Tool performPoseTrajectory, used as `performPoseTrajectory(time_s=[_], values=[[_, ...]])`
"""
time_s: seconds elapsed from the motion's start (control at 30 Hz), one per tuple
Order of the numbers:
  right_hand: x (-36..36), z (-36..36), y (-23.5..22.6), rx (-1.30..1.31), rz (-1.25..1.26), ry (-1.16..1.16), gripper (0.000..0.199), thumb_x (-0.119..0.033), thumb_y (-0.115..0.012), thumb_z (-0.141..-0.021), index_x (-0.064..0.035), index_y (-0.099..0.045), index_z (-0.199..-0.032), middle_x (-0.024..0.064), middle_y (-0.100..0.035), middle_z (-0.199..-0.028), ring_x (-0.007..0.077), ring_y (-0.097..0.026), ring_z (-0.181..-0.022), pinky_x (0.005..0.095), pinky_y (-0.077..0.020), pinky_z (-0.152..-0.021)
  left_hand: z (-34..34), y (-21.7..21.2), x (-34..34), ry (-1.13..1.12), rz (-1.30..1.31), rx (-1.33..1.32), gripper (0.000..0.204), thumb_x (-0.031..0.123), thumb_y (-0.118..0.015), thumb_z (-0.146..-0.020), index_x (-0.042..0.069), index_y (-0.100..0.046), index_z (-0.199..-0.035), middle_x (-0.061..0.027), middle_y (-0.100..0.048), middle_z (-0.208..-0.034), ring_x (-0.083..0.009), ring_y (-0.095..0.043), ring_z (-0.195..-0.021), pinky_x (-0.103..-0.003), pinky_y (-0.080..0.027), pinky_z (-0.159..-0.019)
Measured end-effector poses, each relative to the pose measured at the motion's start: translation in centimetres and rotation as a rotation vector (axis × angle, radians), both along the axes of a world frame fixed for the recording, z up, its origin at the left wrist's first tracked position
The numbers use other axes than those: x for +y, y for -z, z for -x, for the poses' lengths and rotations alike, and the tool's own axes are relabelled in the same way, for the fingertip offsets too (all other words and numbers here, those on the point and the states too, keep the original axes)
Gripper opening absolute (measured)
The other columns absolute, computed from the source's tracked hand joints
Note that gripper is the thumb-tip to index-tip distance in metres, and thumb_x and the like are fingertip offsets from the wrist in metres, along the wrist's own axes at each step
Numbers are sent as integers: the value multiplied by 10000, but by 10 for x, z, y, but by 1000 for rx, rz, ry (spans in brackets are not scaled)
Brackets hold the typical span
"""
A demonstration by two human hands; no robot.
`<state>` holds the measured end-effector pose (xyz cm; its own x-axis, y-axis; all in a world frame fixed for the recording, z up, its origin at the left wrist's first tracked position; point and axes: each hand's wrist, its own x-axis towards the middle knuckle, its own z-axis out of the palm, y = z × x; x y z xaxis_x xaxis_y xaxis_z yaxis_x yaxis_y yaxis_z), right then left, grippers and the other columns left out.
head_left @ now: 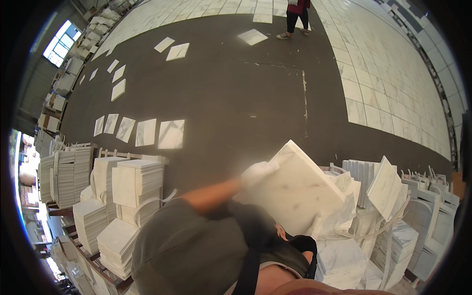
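Both gloved hands [259, 172] hold a white marble tile [295, 189] tilted, corner up.

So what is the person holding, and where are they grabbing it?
A white marble tile. The gloved left hand grips its upper left edge. Fingers of the right hand seem to hold its lower edge, mostly hidden behind it.

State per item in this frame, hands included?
Square white marble tile: lifted, tilted, held by both hands.
Left hand: white-gloved, gripping the tile's upper edge.
Right hand: on the tile's lower edge, mostly hidden.
Stacked white tiles: strapped in piles.
Floor tiles: lying flat in a row.
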<state>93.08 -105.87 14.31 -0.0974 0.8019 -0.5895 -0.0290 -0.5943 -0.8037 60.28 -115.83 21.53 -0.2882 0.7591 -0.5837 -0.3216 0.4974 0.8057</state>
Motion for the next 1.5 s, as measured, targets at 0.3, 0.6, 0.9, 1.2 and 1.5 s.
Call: performPoseTrajectory(time_s=[0.3,0.6,0.9,1.2,1.5], values=[[-19,29,-7,130,20,-182,528,-410,-579,-1032,2,-551,-1361,125,-628,-1238,243,-596,-1084,397,-499,-948,-14,-33,-59,8,29,296,665,577,-477,-1008,-3,-615,-1305,-186,-646,-1296,-303,-592,-1197,-393,-421,-1036],[-29,133,-10,152,79,-312,523,-412,-578,-1032,-1,-556,-1354,120,-632,-1226,243,-597,-1075,398,-498,-941,67,-19,-126,-267,-86,187,782,656,-638,-910,-32,-622,-1282,-141,-662,-1233,-234,-618,-1140,-373,-475,-984],[-48,370,-11,164,215,-398,518,-413,-576,-1031,-4,-562,-1348,115,-635,-1213,242,-598,-1067,399,-496,-933,252,-28,-225,-622,-63,91,679,555,-650,-948,-37,-625,-1281,-155,-675,-1223,-227,-639,-1108,-373,-494,-954],[-71,593,-52,237,-49,-873,497,-359,-570,-1032,-8,-543,-1382,92,-620,-1224,239,-596,-1070,412,-497,-940,385,-25,-289,-956,-63,152,624,526,-616,-982,-21,-625,-1281,-114,-681,-1187,-195,-617,-1093,-365,-490,-962],[-30,844,-17,318,47,-1136,479,-337,-570,-1043,-3,-536,-1384,87,-621,-1211,214,-591,-1091,386,-505,-934,540,21,-269,-1349,-286,136,584,485,-652,-980,-14,-620,-1282,-99,-674,-1176,-182,-618,-1066,-364,-505,-931]])
